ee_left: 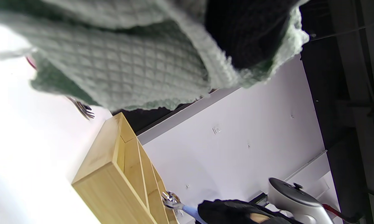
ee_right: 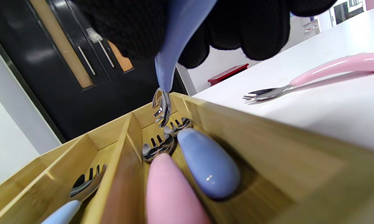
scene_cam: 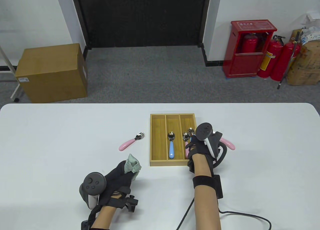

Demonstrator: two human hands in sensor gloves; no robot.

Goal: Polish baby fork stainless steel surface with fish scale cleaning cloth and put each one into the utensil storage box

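A wooden storage box [scene_cam: 157, 140] with three slots stands mid-table. My right hand [scene_cam: 200, 145] hovers over its right slot, pinching a blue-handled fork [ee_right: 171, 56] that points tines-down into the slot. A pink-handled fork [ee_right: 171, 193] and another blue-handled fork [ee_right: 208, 161] lie in that slot. The middle slot holds a blue-handled fork [scene_cam: 171, 145]. My left hand [scene_cam: 120, 172] grips the crumpled green cloth [scene_cam: 132, 165] near the box's front left corner. A pink fork [scene_cam: 131, 141] lies left of the box; another pink fork [ee_right: 317, 74] lies on the table right of it.
The white table [scene_cam: 62, 140] stretches wide on both sides. A black cable [scene_cam: 240, 212] trails from my right wrist over the near edge. Beyond the table are a cardboard box [scene_cam: 52, 72] and a red extinguisher cabinet [scene_cam: 250, 47].
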